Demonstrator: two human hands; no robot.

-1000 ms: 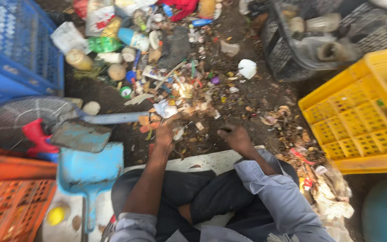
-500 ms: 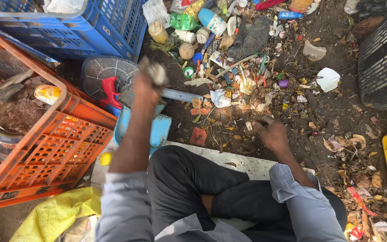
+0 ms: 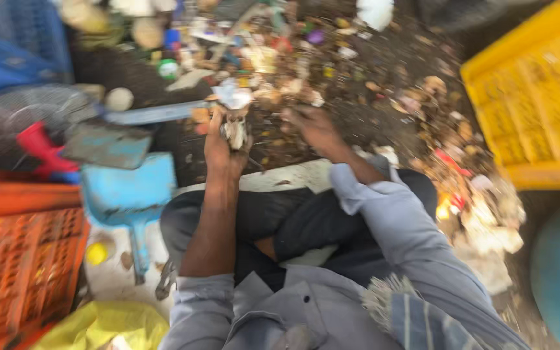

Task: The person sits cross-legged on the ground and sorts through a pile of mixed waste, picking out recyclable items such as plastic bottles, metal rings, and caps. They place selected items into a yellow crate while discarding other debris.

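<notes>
Head view, blurred throughout. Person seated on the ground, legs folded, grey shirt sleeves rolled. Left hand point(image 3: 225, 146) raised in front of the knees, fingers wrapped round a small pale crumpled scrap point(image 3: 234, 129); what the scrap is made of cannot be told through the blur. The scrap sits at the top of the fist, over the near edge of the litter pile point(image 3: 306, 58), a spread of mixed bits, caps and wrappers on dark soil. Right hand point(image 3: 315, 129) lower and to the right, down among the litter, fingers curled; whether it grips anything cannot be told. The two hands are near each other but apart. Just left of the left hand lies a pale blue bar or handle point(image 3: 153, 113), running toward a grey round fan-like object point(image 3: 27, 120) with a red part point(image 3: 43, 146) at its lower edge. Below these, a blue dustpan point(image 3: 128, 191) lies flat beside the left knee, handle pointing toward the person. Orange crate point(image 3: 24, 259) at far left, near corner; blue crate point(image 3: 8, 45) at upper left; yellow crate point(image 3: 536, 107) at right, well apart from both hands. Yellow cloth or bag point(image 3: 102, 324) at the bottom edge beside the orange crate.
</notes>
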